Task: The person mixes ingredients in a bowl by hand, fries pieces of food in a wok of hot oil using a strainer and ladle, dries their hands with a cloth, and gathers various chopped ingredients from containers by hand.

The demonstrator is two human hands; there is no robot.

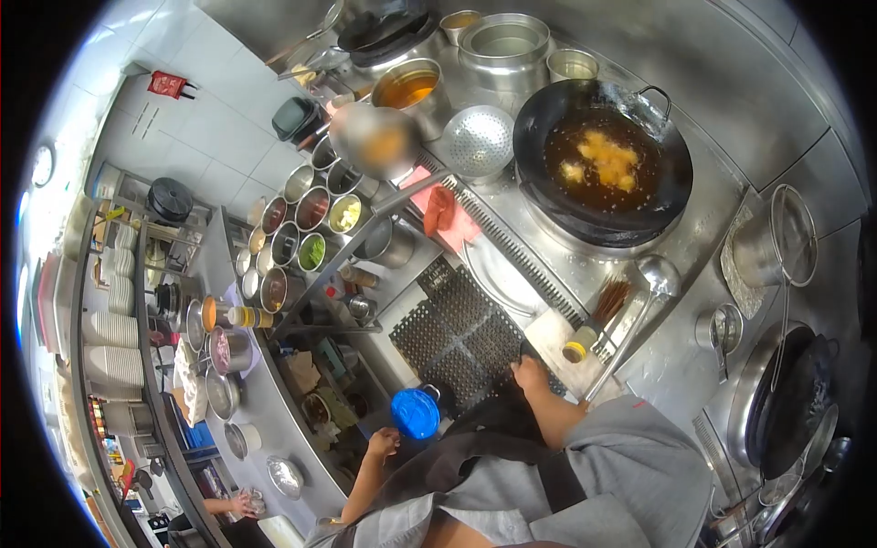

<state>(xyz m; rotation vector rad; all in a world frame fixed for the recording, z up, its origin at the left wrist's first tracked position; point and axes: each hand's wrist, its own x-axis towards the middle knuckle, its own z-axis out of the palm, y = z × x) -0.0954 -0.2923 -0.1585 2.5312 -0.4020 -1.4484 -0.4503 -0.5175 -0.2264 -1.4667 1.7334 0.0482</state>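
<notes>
Here's your left hand [384, 442], low over the floor side, fingers curled in, just beside that round blue thing [415, 415]; lid or tub, I can't tell, nor whether your fingertips touch it. Across to your right hand [529, 374]: it's at the near edge of the stove, fingers bent and close together, and whether they pinch anything I can't make out. Right by it lies a pale cloth [554, 341], with the brush [608, 303] and the ladle [656, 277] beyond, the ladle's handle slanting back toward your sleeve.

Up ahead, your big black wok [533, 151] sits on the stove, golden food [606, 160] clustered in dark oil, small bubbles round it. Just left of the wok, there's the holed strainer [478, 142]; nearer you, a red cloth [439, 210] on the ledge. And far down on your left, another person's hand [245, 503] at the side counter!
</notes>
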